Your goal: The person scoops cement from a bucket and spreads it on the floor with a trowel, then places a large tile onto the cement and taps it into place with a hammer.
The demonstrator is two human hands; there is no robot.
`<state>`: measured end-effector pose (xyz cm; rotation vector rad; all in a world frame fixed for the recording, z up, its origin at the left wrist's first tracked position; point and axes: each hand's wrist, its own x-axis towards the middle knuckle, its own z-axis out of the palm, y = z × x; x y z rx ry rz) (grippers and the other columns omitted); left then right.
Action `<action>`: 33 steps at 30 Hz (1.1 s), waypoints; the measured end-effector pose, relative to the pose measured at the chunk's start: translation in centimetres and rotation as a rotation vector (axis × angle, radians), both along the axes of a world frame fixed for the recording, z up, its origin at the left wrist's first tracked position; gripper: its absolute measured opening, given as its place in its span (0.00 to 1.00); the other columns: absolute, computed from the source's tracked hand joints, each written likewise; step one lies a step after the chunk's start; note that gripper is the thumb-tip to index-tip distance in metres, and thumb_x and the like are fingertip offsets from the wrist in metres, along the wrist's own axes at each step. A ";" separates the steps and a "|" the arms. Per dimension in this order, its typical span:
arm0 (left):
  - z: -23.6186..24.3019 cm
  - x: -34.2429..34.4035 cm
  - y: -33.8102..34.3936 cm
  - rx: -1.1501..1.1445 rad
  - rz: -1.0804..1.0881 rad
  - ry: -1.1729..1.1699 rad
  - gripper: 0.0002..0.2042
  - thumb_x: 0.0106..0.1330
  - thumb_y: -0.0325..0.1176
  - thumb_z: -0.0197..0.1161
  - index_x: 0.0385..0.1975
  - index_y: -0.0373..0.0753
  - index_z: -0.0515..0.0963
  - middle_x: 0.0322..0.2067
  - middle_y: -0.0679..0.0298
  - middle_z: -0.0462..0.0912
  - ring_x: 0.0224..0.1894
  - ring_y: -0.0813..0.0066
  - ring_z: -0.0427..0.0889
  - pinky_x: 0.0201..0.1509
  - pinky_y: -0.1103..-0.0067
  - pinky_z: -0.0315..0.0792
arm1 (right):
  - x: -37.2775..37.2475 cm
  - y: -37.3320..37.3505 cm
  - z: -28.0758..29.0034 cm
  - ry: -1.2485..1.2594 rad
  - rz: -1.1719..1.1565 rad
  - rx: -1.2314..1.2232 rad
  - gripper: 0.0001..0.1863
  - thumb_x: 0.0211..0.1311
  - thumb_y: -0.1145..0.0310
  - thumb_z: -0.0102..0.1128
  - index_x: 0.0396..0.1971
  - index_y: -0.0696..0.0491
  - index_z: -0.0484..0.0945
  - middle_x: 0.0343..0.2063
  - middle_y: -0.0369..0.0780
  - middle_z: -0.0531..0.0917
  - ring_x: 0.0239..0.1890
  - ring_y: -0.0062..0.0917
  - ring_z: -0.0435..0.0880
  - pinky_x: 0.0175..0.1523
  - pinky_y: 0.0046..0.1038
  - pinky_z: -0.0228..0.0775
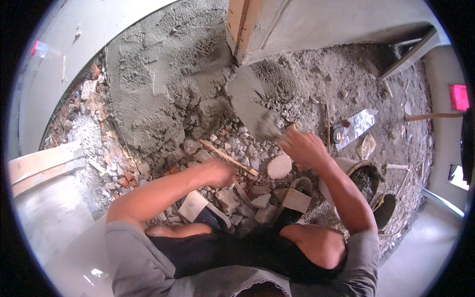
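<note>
My right hand (296, 145) grips a steel trowel (252, 113), whose blade lies on wet grey mortar (153, 109) near the foot of a wood-edged wall corner (237, 44); part of the blade is blurred. My left hand (222, 173) is closed low over broken stone rubble (260, 200), beside a thin wooden stick (225, 156); whether anything is inside its fingers is hidden. A pale round stone (279, 166) sits just below the trowel.
Buckets (368, 183) with mortar stand at the right, near a clear plastic wrapper (358, 126) and a long wooden handle (430, 117). Wooden boards (44, 168) lie at the left along a white curved wall (59, 49). My sandalled feet (296, 200) rest on rubble.
</note>
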<state>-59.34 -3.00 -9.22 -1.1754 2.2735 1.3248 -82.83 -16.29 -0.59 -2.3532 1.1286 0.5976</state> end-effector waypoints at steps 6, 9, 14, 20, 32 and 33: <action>0.8 -2.8 -2.8 0.234 -0.060 -0.116 0.21 0.65 0.46 0.53 0.49 0.36 0.73 0.47 0.47 0.76 0.48 0.48 0.76 0.51 0.59 0.69 | -20.2 10.3 8.6 -0.245 -0.742 -0.340 0.13 0.52 0.64 0.63 0.33 0.55 0.73 0.25 0.49 0.80 0.30 0.46 0.81 0.35 0.37 0.73; 1.2 -3.5 -3.3 0.133 -0.055 -0.086 0.22 0.65 0.47 0.53 0.52 0.38 0.72 0.50 0.50 0.75 0.52 0.49 0.74 0.56 0.62 0.67 | -28.6 15.5 12.9 0.294 -1.014 -0.487 0.12 0.53 0.63 0.62 0.30 0.56 0.72 0.26 0.49 0.81 0.31 0.45 0.81 0.36 0.40 0.72; 1.0 -3.9 -3.0 0.158 -0.050 -0.077 0.20 0.65 0.42 0.52 0.51 0.35 0.73 0.47 0.48 0.76 0.51 0.50 0.74 0.56 0.62 0.66 | -34.2 17.3 12.0 0.669 -0.963 -0.407 0.13 0.54 0.61 0.59 0.33 0.54 0.73 0.30 0.48 0.82 0.35 0.44 0.81 0.40 0.42 0.73; 0.5 -2.7 -1.0 0.294 -0.072 -0.137 0.21 0.66 0.46 0.50 0.50 0.37 0.72 0.47 0.48 0.76 0.50 0.48 0.75 0.53 0.58 0.68 | -32.3 16.0 1.5 0.369 -0.812 -0.187 0.19 0.55 0.61 0.57 0.42 0.58 0.72 0.34 0.51 0.81 0.40 0.46 0.78 0.45 0.43 0.69; 0.4 3.6 7.4 0.167 0.842 0.015 0.18 0.68 0.43 0.49 0.46 0.36 0.75 0.41 0.51 0.81 0.45 0.55 0.80 0.50 0.66 0.72 | -30.4 18.3 2.1 0.199 -1.019 -0.017 0.12 0.50 0.67 0.53 0.22 0.63 0.70 0.19 0.43 0.71 0.23 0.28 0.65 0.26 0.34 0.59; 0.2 3.9 9.2 0.086 1.052 0.061 0.17 0.68 0.42 0.50 0.46 0.36 0.75 0.42 0.52 0.81 0.44 0.58 0.81 0.49 0.68 0.72 | -30.2 18.4 2.2 0.135 -0.994 -0.049 0.12 0.50 0.67 0.53 0.22 0.62 0.70 0.19 0.43 0.71 0.23 0.28 0.65 0.25 0.34 0.59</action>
